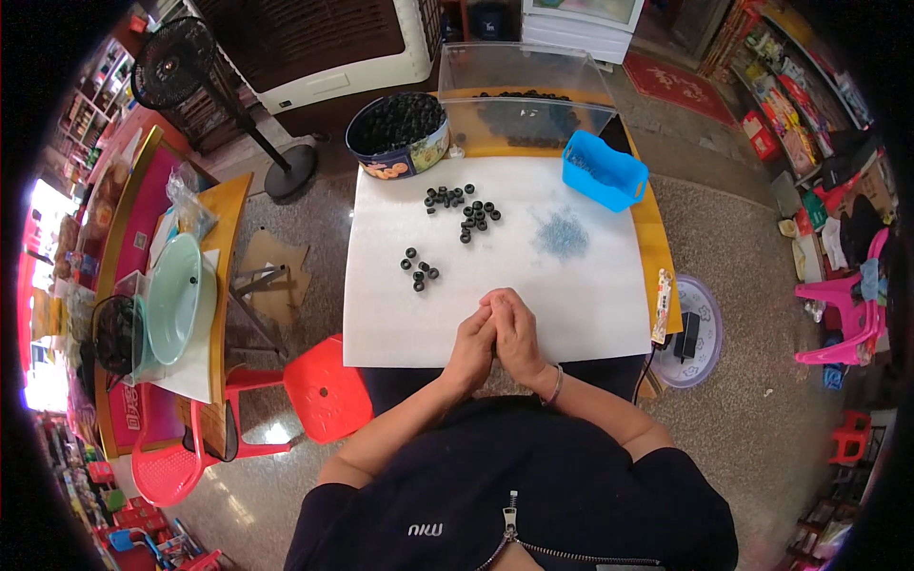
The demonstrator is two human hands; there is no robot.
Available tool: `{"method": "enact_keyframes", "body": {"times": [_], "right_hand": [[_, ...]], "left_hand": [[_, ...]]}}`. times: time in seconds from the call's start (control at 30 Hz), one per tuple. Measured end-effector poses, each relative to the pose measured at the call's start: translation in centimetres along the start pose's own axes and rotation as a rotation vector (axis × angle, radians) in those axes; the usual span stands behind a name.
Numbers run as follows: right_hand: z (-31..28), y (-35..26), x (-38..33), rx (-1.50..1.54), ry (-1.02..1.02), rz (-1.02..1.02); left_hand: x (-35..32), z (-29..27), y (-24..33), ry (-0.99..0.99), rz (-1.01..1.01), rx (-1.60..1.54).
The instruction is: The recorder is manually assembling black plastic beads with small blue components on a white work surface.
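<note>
My left hand (470, 344) and my right hand (517, 335) are pressed together at the near part of a white sheet (409, 328) on the table. Their fingers are closed, and whatever lies between them is hidden. Beyond them sits a loose group of small black ring-shaped pieces (419, 271). Several more black pieces (466, 211) lie farther back. To the right of these is a patch of tiny light-blue bits (562, 235). A blue plastic basket (609, 190) stands at the far right corner with small bits inside.
An oval tub (405, 164) full of black pieces stands at the far left, beside a clear plastic box (528, 74) with dark pieces. A white-and-purple basin (706, 333) is right of the table. To the left are a red stool (328, 390), a green basin (176, 300) and a fan (290, 171).
</note>
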State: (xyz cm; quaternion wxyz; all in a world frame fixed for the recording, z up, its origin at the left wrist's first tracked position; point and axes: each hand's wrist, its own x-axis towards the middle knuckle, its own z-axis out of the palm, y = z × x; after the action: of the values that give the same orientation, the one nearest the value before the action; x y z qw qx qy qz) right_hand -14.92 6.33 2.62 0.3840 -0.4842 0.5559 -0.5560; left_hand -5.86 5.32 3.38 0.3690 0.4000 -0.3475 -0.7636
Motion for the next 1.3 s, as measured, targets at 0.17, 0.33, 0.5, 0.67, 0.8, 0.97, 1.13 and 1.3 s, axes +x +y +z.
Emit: {"method": "enact_keyframes", "body": {"times": [0.17,0.33,0.5,0.67,0.8,0.97,1.13,1.3], "right_hand": [[-1.2,-2.6,0.6,0.159,-0.185,0.133],[-2.5,-1.7,1.9,-0.262,-0.218,-0.388],[-2.9,-2.4,2.2,-0.419,-0.204,-0.489],[-2.8,-2.7,2.3,-0.462,-0.176,-0.528],[-2.8,-3.2,2.2,-0.491,-0.175,-0.543],[-3.1,-2.8,2.3,-0.387,-0.202,-0.440],[-2.9,-3.1,1.9,-0.122,-0.205,-0.200],[-2.9,-2.6,1.7,0.198,-0.199,0.036]], "left_hand": [[0.8,-3.1,0.7,-0.185,-0.112,-0.222],[0.5,-3.8,2.5,-0.158,-0.099,-0.173],[-0.2,-3.6,2.5,-0.132,-0.146,-0.186],[0.0,-3.4,2.2,-0.137,-0.079,-0.196],[0.3,-3.8,2.0,-0.124,-0.081,-0.229],[0.2,-3.7,2.1,-0.156,-0.092,-0.345],[0.0,-3.8,2.1,-0.179,-0.061,-0.383],[0.0,-3.7,2.3,-0.129,-0.016,-0.388]]}}
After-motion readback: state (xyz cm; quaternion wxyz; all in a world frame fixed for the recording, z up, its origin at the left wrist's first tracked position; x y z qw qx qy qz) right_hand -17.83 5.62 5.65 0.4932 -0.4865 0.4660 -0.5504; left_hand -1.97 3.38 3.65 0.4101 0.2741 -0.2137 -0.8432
